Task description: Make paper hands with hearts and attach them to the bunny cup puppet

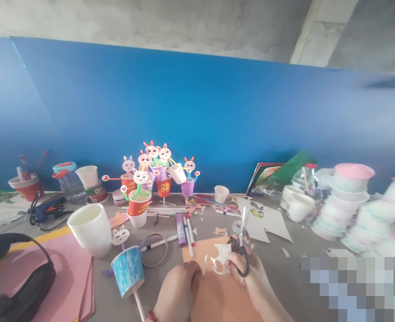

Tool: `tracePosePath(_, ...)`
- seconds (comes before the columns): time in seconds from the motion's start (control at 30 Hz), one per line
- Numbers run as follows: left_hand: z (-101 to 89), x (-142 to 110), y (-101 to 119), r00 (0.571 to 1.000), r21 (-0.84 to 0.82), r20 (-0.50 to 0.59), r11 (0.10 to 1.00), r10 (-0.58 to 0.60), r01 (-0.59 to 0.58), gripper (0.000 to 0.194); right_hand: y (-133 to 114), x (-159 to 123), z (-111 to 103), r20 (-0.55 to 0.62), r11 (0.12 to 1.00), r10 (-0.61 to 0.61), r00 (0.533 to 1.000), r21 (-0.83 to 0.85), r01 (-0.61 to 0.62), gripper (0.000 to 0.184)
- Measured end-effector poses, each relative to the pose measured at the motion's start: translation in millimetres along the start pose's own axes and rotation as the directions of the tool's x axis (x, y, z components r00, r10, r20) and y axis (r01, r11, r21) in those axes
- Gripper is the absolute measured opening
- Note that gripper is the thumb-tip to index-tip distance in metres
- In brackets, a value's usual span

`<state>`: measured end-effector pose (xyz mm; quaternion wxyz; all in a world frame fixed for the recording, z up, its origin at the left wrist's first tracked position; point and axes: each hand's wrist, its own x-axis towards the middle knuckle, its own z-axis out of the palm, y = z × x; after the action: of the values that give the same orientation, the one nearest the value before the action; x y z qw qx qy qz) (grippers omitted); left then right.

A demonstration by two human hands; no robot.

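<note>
My right hand grips a pair of black-handled scissors, their blades pointing up and away. At its fingertips is a cut piece of white paper with curved openings. Close by on the left, my left hand is closed, fingers curled in; what they hold, if anything, is hidden. Beneath both hands lies an orange sheet of paper. A blue-coloured paper cup with a rabbit face and a stick leans beside my left wrist.
Rabbit-faced cups cluster at the back. Markers and a purple glue stick lie beyond my hands. Stacked white cups, headphones and a blue glue gun are left; tall cup stacks and cut white paper are right.
</note>
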<state>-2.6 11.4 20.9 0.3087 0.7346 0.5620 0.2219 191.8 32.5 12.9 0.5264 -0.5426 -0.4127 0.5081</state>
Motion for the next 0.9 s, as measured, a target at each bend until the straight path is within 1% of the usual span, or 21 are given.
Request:
tracePosePath(0.1, -0.1, -0.1, 0.7, 1.0, 0.029, -0.004, 0.999, -0.02, 0.02, 0.028, -1.9, -2.7, 0.4, -0.001, 0.999, 0.038, 0.999, -0.001, -0.038, 0.029)
tracePosePath(0.17, -0.6, -0.3, 1.8, 1.0, 0.028, -0.015, 0.999, -0.015, 0.015, 0.025, -4.7, -4.5, 1.5, 0.025, 0.999, 0.053, 0.998, -0.012, -0.053, 0.028)
tracePosePath(0.2, -0.9, -0.5, 2.5, 0.999, 0.0, -0.031, 1.0, -0.006, 0.006, 0.023, -6.4, -5.6, 2.4, 0.053, 0.998, 0.061, 0.997, -0.018, -0.06, 0.027)
tracePosePath(0.27, -1.2, -0.7, 4.2, 0.995, -0.135, -0.095, 0.99, 0.016, -0.029, 0.021, -9.6, -8.3, 4.3, 0.131, 0.996, 0.083, 0.988, -0.029, -0.08, 0.025)
tracePosePath(0.3, -1.2, -0.7, 5.0, 0.991, -0.241, -0.13, 0.969, 0.017, -0.048, 0.023, -10.7, -9.7, 5.3, 0.19, 0.995, 0.095, 0.977, -0.038, -0.09, 0.025)
tracePosePath(0.33, -1.0, -0.7, 5.9, 0.989, -0.362, -0.146, 0.93, 0.004, -0.057, 0.028, -11.3, -11.0, 6.2, 0.255, 0.994, 0.106, 0.961, -0.051, -0.096, 0.025)
tracePosePath(0.37, -0.8, -0.8, 6.8, 0.991, -0.479, -0.135, 0.876, -0.019, -0.048, 0.034, -11.2, -12.1, 6.9, 0.316, 0.993, 0.112, 0.942, -0.066, -0.096, 0.025)
tracePosePath(0.4, -0.5, -0.9, 7.7, 0.995, -0.584, -0.091, 0.812, -0.044, -0.018, 0.039, -10.6, -12.8, 7.3, 0.366, 0.993, 0.113, 0.924, -0.08, -0.089, 0.026)
tracePosePath(0.43, -0.2, -1.1, 8.6, 0.998, -0.658, -0.03, 0.752, -0.055, 0.022, 0.042, -9.5, -13.0, 7.5, 0.403, 0.992, 0.11, 0.909, -0.095, -0.079, 0.025)
tracePosePath(0.47, 0.1, -1.4, 9.5, 0.998, -0.7, 0.03, 0.712, -0.052, 0.059, 0.042, -8.2, -13.0, 7.5, 0.43, 0.992, 0.107, 0.897, -0.108, -0.067, 0.025)
tracePosePath(0.5, 0.3, -1.7, 10.5, 0.997, -0.715, 0.074, 0.694, -0.038, 0.08, 0.04, -6.8, -12.7, 7.2, 0.443, 0.991, 0.104, 0.89, -0.119, -0.056, 0.024)
tracePosePath(0.57, 0.4, -2.1, 12.5, 0.994, -0.713, 0.109, 0.697, -0.004, 0.081, 0.034, -5.3, -12.7, 6.7, 0.459, 0.991, 0.094, 0.883, -0.127, -0.04, 0.024)
tracePosePath(0.63, -0.4, -2.0, 13.6, 0.995, -0.72, 0.102, 0.689, -0.001, 0.074, 0.032, -6.3, -14.4, 6.5, 0.457, 0.989, 0.083, 0.885, -0.149, -0.016, 0.024)
tracePosePath(0.67, -1.3, -1.7, 13.7, 0.996, -0.74, 0.089, 0.668, -0.01, 0.073, 0.032, -7.8, -16.1, 6.6, 0.444, 0.987, 0.074, 0.893, -0.163, 0.0, 0.025)
tracePosePath(0.73, -4.3, -0.7, 12.4, 0.999, -0.794, 0.027, 0.607, -0.02, 0.034, 0.035, -11.9, -21.2, 6.7, 0.422, 0.978, 0.031, 0.906, -0.2, 0.06, 0.034)
tracePosePath(0.8, -8.3, 0.2, 10.0, 0.998, -0.842, -0.065, 0.537, -0.023, -0.043, 0.038, -16.4, -27.3, 6.5, 0.413, 0.96, -0.04, 0.91, -0.236, 0.15, 0.049)
tracePosePath(0.83, -10.3, 0.6, 8.8, 0.994, -0.862, -0.105, 0.501, -0.031, -0.075, 0.04, -18.6, -30.2, 6.1, 0.406, 0.948, -0.071, 0.911, -0.256, 0.188, 0.052)
tracePosePath(0.9, -13.3, 1.1, 7.2, 0.985, -0.896, -0.156, 0.43, -0.074, -0.109, 0.042, -22.6, -35.4, 5.5, 0.383, 0.939, -0.076, 0.921, -0.283, 0.195, 0.056)
